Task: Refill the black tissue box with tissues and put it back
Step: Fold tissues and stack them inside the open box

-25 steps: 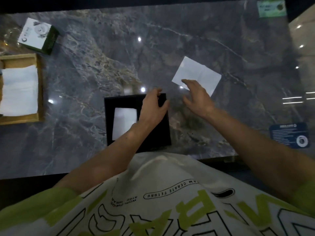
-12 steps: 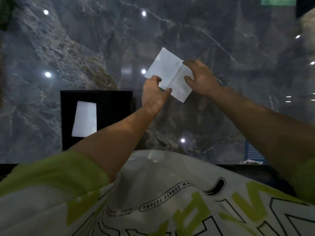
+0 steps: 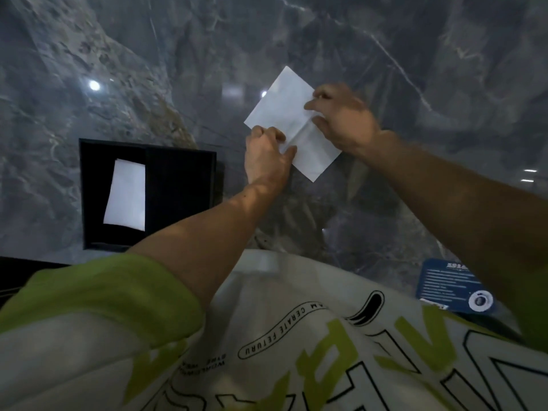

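On the grey marble table (image 3: 89,84): white tissue (image 3: 284,114) pinched at its near corner by left hand (image 3: 267,155), at its right edge by right hand (image 3: 344,120); black tissue box (image 3: 178,185) just left, holding one white sheet (image 3: 126,195).

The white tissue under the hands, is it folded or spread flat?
Folded: the tissue shows a crease where the left hand and right hand pinch it.

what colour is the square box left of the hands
Black, with a white tissue inside; the square tissue box shows clearly in the head view.

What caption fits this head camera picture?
Both hands, left and right, pinch a white tissue beside the black tissue box.
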Available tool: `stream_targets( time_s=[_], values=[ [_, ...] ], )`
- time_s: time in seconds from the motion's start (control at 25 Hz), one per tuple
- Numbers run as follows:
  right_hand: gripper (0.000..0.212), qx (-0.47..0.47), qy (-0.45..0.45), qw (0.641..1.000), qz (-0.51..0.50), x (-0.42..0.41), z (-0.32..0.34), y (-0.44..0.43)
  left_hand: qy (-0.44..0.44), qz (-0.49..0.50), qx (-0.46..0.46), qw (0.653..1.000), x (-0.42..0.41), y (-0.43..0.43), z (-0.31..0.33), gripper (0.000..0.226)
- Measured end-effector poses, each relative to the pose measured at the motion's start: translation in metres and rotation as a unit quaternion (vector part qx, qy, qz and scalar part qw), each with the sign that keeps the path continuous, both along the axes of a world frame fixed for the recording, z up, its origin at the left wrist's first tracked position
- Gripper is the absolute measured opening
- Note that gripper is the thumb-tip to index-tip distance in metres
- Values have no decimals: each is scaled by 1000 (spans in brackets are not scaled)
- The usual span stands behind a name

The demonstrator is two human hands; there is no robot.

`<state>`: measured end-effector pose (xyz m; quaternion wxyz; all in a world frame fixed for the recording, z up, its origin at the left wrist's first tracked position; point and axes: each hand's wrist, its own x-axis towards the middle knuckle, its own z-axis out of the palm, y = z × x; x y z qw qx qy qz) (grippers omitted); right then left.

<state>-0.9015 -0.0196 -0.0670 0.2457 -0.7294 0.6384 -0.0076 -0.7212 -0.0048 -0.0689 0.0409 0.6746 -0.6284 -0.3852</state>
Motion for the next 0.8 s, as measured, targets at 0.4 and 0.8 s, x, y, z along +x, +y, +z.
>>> stream_targets(
  time_s=[0.4,0.8],
  values=[
    [22,-28,-22,999,-20,-9,-3,5,-4,-14,-5,1000,-1,-3,1,18],
    [18,-38,-52,998,0,13,37,37,89,-20,-40,995,37,13,31,7]
  ],
)
